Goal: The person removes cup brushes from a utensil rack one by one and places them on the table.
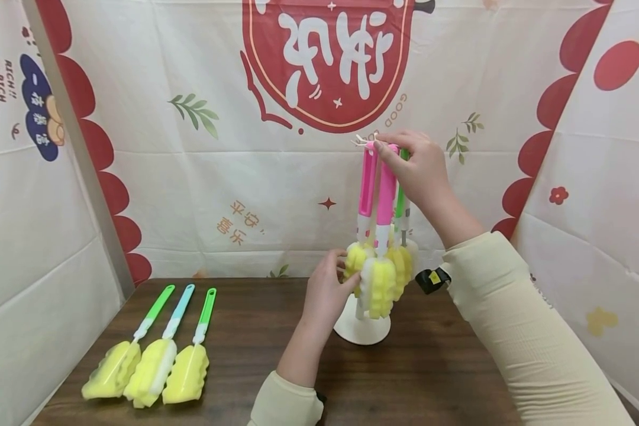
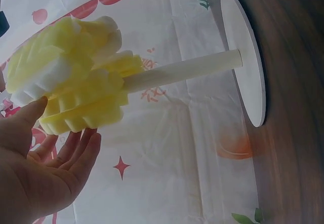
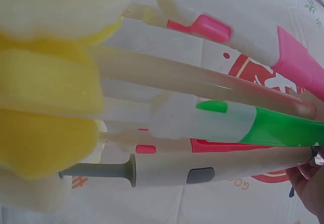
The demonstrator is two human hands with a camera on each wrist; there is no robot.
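Observation:
A white stand holds several hanging sponge brushes. My right hand pinches the top of a pink-handled brush at the stand's top, beside another pink brush and a green brush. My left hand rests against the yellow sponge heads low on the stand. In the left wrist view the left hand cups a yellow sponge with nearly straight fingers, the pole and base beyond. The right wrist view shows the pink handle, green handle and a grey-white handle.
Three more sponge brushes lie side by side at the table's left front: a green one, a blue one and another green one. Printed cloth walls close in the dark wooden table on three sides.

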